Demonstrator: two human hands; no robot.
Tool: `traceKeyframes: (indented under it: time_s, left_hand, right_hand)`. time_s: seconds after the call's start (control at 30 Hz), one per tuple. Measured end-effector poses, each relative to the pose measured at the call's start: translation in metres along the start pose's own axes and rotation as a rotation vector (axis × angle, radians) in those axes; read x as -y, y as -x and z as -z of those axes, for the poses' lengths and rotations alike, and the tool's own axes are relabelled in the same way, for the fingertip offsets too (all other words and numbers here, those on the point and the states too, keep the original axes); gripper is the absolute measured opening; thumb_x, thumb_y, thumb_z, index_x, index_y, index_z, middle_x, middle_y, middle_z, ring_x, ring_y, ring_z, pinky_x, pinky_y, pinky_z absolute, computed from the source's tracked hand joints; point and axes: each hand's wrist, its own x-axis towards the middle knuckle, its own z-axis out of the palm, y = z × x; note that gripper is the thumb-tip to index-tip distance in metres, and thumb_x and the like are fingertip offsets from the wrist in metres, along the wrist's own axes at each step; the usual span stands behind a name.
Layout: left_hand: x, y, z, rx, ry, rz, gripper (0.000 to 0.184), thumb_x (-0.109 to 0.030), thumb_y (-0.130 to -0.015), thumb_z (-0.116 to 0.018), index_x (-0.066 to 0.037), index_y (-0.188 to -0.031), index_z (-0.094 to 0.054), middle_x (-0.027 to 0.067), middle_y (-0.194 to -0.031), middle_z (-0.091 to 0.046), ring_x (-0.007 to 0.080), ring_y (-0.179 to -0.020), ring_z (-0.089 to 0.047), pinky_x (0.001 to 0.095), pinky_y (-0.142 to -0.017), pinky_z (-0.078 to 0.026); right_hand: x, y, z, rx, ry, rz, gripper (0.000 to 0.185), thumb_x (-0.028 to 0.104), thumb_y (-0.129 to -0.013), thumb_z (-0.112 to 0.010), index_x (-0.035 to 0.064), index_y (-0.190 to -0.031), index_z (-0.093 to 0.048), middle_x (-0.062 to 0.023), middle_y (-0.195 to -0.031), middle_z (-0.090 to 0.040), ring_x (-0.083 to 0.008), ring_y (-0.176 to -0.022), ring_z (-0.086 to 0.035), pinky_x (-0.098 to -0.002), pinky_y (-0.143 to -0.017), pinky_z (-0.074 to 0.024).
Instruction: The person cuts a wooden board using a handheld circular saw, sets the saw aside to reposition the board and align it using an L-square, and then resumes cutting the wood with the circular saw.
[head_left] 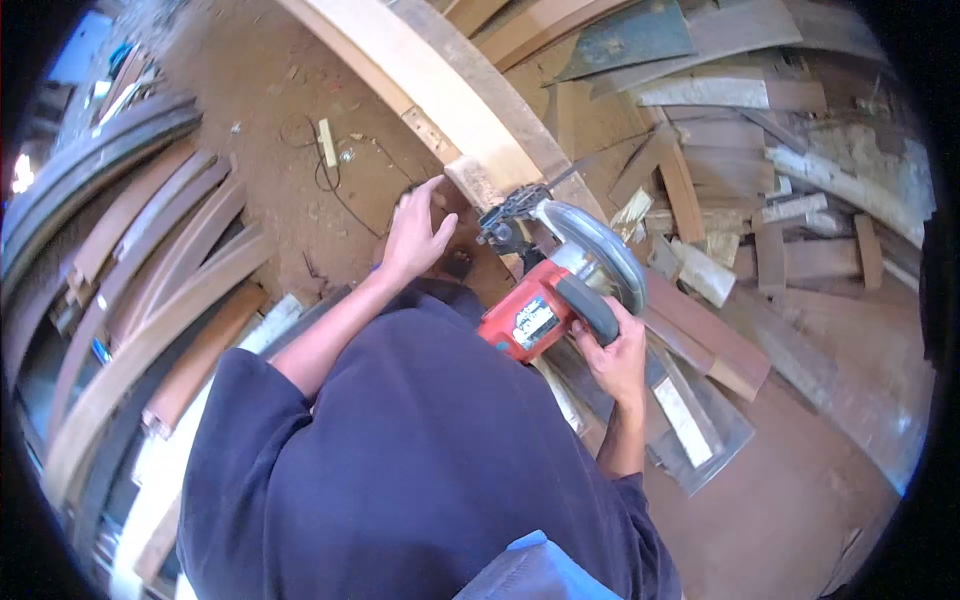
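Note:
My right hand (615, 352) is wrapped around the dark rear handle of a red circular saw (510, 318). The saw's round metal guard (603, 245) and its base sit at the near end of a long pale wooden board (430, 85). To the left, my left hand (415, 232) is open, its thumb and fingers apart. Its fingertips are close to the board's near end; whether they touch it I cannot tell. The lower edge of the blade is hidden by the guard and the wood.
Curved wooden pieces (160, 310) are stacked along the left. Offcuts and planks (715, 170) lie piled on the right. A thin dark cord (345, 200) and a small wood strip (327, 143) lie on the dirt floor (250, 70) ahead.

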Motion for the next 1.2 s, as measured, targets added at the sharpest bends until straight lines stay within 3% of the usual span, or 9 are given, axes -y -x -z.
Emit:
traceKeyframes:
  time_s: [0.03,0.07,0.1,0.13,0.23,0.43,0.63,0.87,1.2]
  left_hand:
    - [-0.009,0.016,-0.005,-0.018,0.003,0.017,0.075,-0.021,-0.097,-0.070,-0.002,-0.161,-0.036,0.0211,-0.127,-0.065,0.0369,-0.123,-0.061,0.0483,-0.108,-0.048]
    - [-0.016,0.030,-0.012,0.025,0.249,0.152,0.077,-0.021,-0.100,-0.068,-0.001,-0.163,-0.028,0.0197,-0.118,-0.067,0.0341,-0.112,-0.065,0.0454,-0.101,-0.052]
    - [-0.017,0.037,-0.017,0.080,0.494,0.277,0.080,-0.021,-0.103,-0.065,0.000,-0.166,-0.021,0.0182,-0.109,-0.069,0.0312,-0.100,-0.069,0.0426,-0.095,-0.056]
    - [-0.006,0.042,-0.035,0.101,0.637,0.264,0.089,-0.020,-0.106,-0.062,0.000,-0.170,-0.002,0.0139,-0.097,-0.069,0.0229,-0.087,-0.070,0.0369,-0.087,-0.058]
    - [-0.018,0.035,-0.050,0.146,0.813,0.340,0.094,-0.019,-0.106,-0.061,-0.002,-0.170,0.006,0.0118,-0.096,-0.068,0.0185,-0.089,-0.069,0.0349,-0.087,-0.058]
    - [-0.091,0.005,-0.044,0.082,0.673,0.361,0.083,-0.017,-0.105,-0.055,-0.001,-0.170,-0.007,0.0064,-0.090,-0.064,0.0157,-0.079,-0.065,0.0319,-0.076,-0.056]
    - [-0.042,0.010,-0.086,0.079,0.628,0.359,0.081,-0.020,-0.105,-0.053,-0.006,-0.172,-0.009,0.0078,-0.088,-0.064,0.0177,-0.079,-0.065,0.0339,-0.076,-0.055]
    - [0.027,0.031,-0.115,0.046,0.442,0.391,0.078,-0.024,-0.103,-0.049,-0.006,-0.171,-0.016,0.0119,-0.095,-0.067,0.0167,-0.081,-0.064,0.0322,-0.077,-0.055]
    - [0.016,0.026,-0.123,-0.010,0.613,0.416,0.074,-0.019,-0.105,-0.050,-0.004,-0.170,-0.019,0.0107,-0.091,-0.063,0.0180,-0.081,-0.063,0.0349,-0.076,-0.054]
  right_hand:
    - [-0.004,-0.004,0.002,0.060,-0.011,0.009,0.023,0.008,-0.086,-0.075,-0.0009,-0.107,-0.071,-0.0095,-0.082,-0.071,-0.0159,-0.076,-0.067,-0.0333,-0.076,-0.0545]
    - [-0.009,-0.010,0.002,0.126,0.001,0.015,0.027,0.012,-0.087,-0.076,0.0002,-0.111,-0.073,-0.0179,-0.087,-0.075,-0.0262,-0.080,-0.077,-0.0375,-0.078,-0.0571]
    - [-0.011,-0.012,-0.004,0.136,0.005,0.019,0.027,0.012,-0.087,-0.076,0.0002,-0.111,-0.073,-0.0179,-0.087,-0.075,-0.0262,-0.080,-0.077,-0.0375,-0.078,-0.0571]
    - [-0.011,-0.015,-0.010,0.163,0.040,0.018,0.028,0.013,-0.087,-0.076,0.0004,-0.113,-0.072,-0.0186,-0.086,-0.074,-0.0272,-0.077,-0.076,-0.0379,-0.075,-0.0565]
    - [-0.014,-0.026,-0.010,0.134,0.072,0.149,0.034,0.017,-0.088,-0.075,0.0002,-0.117,-0.072,-0.0194,-0.083,-0.072,-0.0301,-0.070,-0.072,-0.0395,-0.070,-0.0547]
    - [0.016,-0.021,0.034,0.055,0.040,0.051,0.036,0.017,-0.088,-0.075,-0.0017,-0.119,-0.071,-0.0264,-0.086,-0.073,-0.0424,-0.075,-0.072,-0.0501,-0.073,-0.0547]
    - [-0.006,-0.027,-0.011,0.082,0.156,-0.014,0.038,0.016,-0.087,-0.075,-0.0021,-0.120,-0.070,-0.0291,-0.092,-0.074,-0.0462,-0.090,-0.074,-0.0509,-0.082,-0.0571]
    - [-0.044,-0.026,-0.078,0.123,0.192,-0.014,0.041,0.020,-0.087,-0.078,-0.0026,-0.121,-0.070,-0.0302,-0.097,-0.075,-0.0466,-0.093,-0.074,-0.0526,-0.086,-0.0577]
    - [-0.040,-0.035,-0.065,0.139,0.218,0.022,0.039,0.028,-0.090,-0.082,-0.0001,-0.115,-0.070,-0.0276,-0.093,-0.075,-0.0455,-0.089,-0.074,-0.0523,-0.080,-0.0588]
